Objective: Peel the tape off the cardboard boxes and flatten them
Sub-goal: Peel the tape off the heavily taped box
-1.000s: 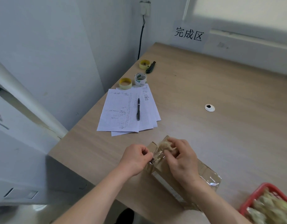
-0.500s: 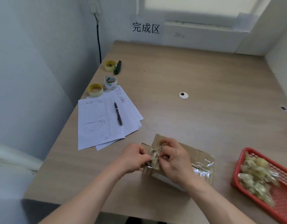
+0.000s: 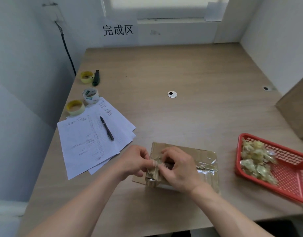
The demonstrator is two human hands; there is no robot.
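papers with pen at left. my left hand fingers pinch crumpled tape at cardboard box left end; right hand fingers pinch same tape beside it. box lies flat on tabletop, long axis left-right, stretching right beneath right hand. red basket farther right.

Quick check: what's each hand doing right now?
Left hand: pinching the peeled tape on the cardboard box.
Right hand: fingers pinching the same tape.
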